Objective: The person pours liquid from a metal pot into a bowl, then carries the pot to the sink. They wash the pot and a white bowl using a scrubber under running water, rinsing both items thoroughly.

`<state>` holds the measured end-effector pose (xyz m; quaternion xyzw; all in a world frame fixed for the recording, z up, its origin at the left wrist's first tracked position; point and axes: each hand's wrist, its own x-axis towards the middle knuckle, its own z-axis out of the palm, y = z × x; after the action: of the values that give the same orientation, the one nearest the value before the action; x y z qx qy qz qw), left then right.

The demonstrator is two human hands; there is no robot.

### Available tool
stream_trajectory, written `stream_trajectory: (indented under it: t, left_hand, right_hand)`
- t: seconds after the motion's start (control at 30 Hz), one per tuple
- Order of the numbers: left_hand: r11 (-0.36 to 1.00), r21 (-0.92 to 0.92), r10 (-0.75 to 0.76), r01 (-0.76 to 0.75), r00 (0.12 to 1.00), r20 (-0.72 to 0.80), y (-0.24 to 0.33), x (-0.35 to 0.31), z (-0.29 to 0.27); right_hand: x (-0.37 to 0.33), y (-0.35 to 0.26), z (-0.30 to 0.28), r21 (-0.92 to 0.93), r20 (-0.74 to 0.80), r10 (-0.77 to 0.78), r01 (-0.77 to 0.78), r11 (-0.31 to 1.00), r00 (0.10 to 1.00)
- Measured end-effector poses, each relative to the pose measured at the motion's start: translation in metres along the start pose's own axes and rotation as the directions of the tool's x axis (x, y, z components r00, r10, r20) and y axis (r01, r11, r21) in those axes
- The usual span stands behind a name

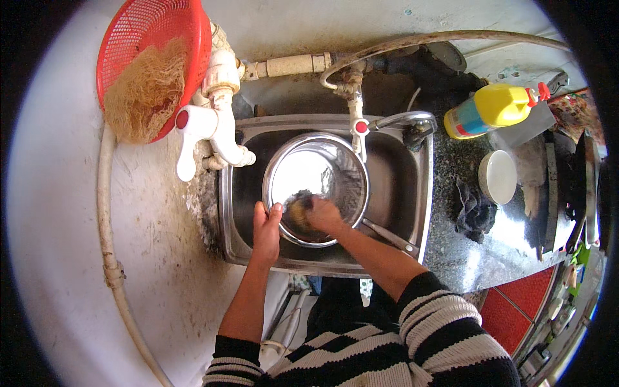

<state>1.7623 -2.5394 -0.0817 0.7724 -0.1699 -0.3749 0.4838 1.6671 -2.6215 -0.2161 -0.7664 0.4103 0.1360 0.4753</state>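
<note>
A shiny steel basin (pixel 354 150) sits in the sink (pixel 422 193), its round mouth facing up. My left hand (pixel 265 233) grips the basin's near left rim, thumb over the edge and fingers outside. Inside the basin, my right hand (pixel 324 215) is closed on a tan scrubbing pad (pixel 297 215), pressed against the inner wall at the near left. Part of the pad is covered by my fingers. A metal handle (pixel 391 237) sticks out at the basin's near right; I cannot tell whether it belongs to the basin or to something under it.
Over the sink are a white tap (pixel 216 132) and a thinner tap with a curved spout (pixel 406 118). A red basket (pixel 145 32) with tan fibre netting (pixel 145 93) hangs at upper left. On the right counter stand a yellow bottle (pixel 493 109), a white bowl (pixel 497 177) and a dark cloth (pixel 474 209).
</note>
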Motion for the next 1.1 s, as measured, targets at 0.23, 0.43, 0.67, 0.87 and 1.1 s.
stream_trajectory:
  t: [0.23, 0.43, 0.67, 0.87, 1.1]
  left_hand:
    - [0.993, -0.062, 0.106, -0.101, 0.991, 0.079, -0.005, -0.002, -0.008]
    - [0.992, 0.052, 0.112, -0.113, 0.993, 0.031, 0.034, -0.018, -0.011]
    - [0.976, 0.163, 0.139, -0.142, 0.99, 0.033, 0.055, -0.036, -0.02]
    - [0.865, 0.425, 0.253, -0.265, 0.964, 0.087, 0.067, -0.041, -0.025]
    - [0.843, 0.494, 0.183, -0.213, 0.977, 0.109, 0.069, -0.032, -0.05]
  right_hand:
    - [0.055, -0.061, -0.047, 0.762, 0.18, -0.128, -0.22, -0.608, 0.975]
    - [-0.001, -0.083, -0.067, 0.956, 0.017, -0.136, -0.056, -0.287, 0.991]
    - [-0.072, -0.083, -0.066, 0.692, -0.576, -0.171, 0.588, 0.418, 0.799]
    - [-0.077, -0.11, -0.109, -0.073, -0.668, -0.604, 0.77, 0.634, 0.434]
    - [-0.056, -0.105, -0.142, -0.403, -0.391, -0.851, 0.766, 0.501, 0.351]
